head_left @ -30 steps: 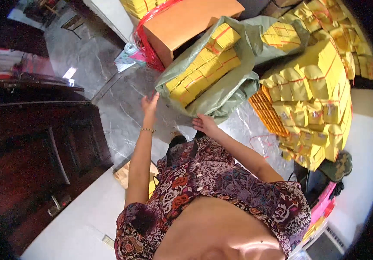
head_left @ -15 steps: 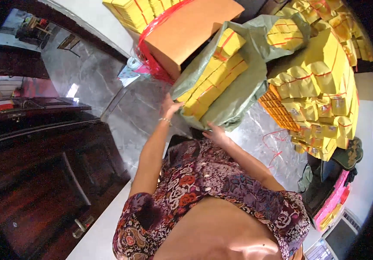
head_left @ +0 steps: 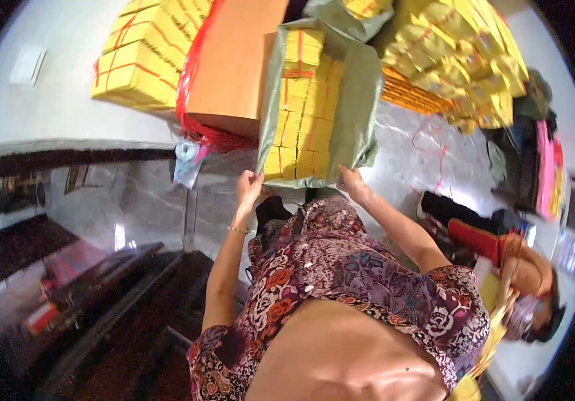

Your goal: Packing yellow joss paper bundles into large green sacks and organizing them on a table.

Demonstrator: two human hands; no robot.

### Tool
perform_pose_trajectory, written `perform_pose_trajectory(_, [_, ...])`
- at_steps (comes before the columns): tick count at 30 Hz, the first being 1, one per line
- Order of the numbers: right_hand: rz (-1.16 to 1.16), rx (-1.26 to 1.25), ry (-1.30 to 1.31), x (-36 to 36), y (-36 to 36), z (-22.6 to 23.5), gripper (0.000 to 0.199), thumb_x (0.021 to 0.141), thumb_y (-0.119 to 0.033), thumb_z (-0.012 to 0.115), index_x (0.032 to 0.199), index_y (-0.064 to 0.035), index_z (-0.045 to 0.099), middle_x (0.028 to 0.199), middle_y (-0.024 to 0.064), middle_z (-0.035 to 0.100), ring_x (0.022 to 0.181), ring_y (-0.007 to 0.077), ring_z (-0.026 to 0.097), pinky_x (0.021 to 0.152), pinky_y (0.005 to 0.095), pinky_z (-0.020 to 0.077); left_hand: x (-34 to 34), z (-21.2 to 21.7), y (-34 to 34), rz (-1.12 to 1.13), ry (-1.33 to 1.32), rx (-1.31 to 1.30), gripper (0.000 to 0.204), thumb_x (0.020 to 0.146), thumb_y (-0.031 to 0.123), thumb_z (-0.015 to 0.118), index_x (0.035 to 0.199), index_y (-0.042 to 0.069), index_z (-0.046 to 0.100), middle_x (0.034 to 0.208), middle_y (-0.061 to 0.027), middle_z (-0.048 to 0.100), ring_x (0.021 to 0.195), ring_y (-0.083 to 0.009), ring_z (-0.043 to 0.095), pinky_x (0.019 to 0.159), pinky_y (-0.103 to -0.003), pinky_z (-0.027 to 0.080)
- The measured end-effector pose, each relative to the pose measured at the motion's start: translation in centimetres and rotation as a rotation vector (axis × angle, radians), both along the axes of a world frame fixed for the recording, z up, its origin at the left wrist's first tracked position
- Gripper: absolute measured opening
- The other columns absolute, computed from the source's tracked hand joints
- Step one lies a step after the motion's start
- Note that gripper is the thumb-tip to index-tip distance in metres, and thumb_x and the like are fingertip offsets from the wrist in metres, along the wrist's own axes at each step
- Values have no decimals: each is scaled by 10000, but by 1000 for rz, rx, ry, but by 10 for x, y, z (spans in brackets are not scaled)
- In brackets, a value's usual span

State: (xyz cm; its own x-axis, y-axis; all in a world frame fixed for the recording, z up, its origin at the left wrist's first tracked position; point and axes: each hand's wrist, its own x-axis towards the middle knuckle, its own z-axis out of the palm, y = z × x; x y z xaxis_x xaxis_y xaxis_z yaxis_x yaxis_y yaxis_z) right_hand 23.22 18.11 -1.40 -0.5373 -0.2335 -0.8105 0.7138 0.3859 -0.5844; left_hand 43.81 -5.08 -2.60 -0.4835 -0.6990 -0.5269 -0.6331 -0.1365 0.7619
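Grey-green sack (head_left: 359,100): lying at 12 o'clock from view centre, its mouth gaping toward the wearer, its near rim spanning between the two hands.
Yellow bundles (head_left: 294,127): filling the sack in packed rows, red ties crossing them; one smaller bundle (head_left: 304,48) is sitting on top at the far end.
Left grip (head_left: 248,189): pinching the sack's rim at the sack's 7 o'clock corner; a bracelet (head_left: 237,230) is circling the wrist.
Right grip (head_left: 351,182): clasping the same rim at the sack's 5 o'clock, fingers partly hidden.
Orange-tan box (head_left: 237,60): standing at 11 o'clock, just beside the sack; red strands (head_left: 189,80) are trailing down its left edge.
Yellow stack (head_left: 144,63): rising between 10 and 11 o'clock, red ties binding it.
Second sack (head_left: 341,17): showing at 1 o'clock, yellow bundles lying inside it too.
Yellow pile (head_left: 461,60): heaping up toward 2 o'clock, an orange crate (head_left: 411,91) showing below its near left side.
Grey floor (head_left: 224,177): running beneath, pale veins crossing it; red string (head_left: 440,157) is lying loose between 2 and 3 o'clock.
Pale blue roll (head_left: 186,152): resting near the box at 10 o'clock.
Dark wood (head_left: 120,327): filling 8 o'clock, blurring.
Patterned blouse (head_left: 367,267): covering the wearer at 6 o'clock.
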Motion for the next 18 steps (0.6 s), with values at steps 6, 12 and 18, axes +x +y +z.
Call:
perform_pose_trajectory(6, [-89,96,118,49,-13,12,464,803,-395,653,1040,-7,561,835,49,585,704,155,542,584,309,472,-12,-24,-31,80,160,480,508,717,242,773,1082,1,514,993,-92,593,851,-213,603,747,-374,510])
perform_pose_trajectory(12, [-42,100,150,54,13,2,469,818,-418,625,1082,-31,592,892,52,628,767,149,587,604,304,479,-33,-15,-30,-48,84,588,521,800,287,712,1171,0,485,1024,-106,603,801,-184,601,610,-340,496])
perform_pose_trajectory(18, [26,183,229,51,32,14,513,746,-422,713,1017,-9,578,786,50,615,605,115,554,483,266,440,-31,17,-14,-54,28,286,320,881,236,612,1081,-5,548,921,-85,623,672,-145,577,474,-293,435])
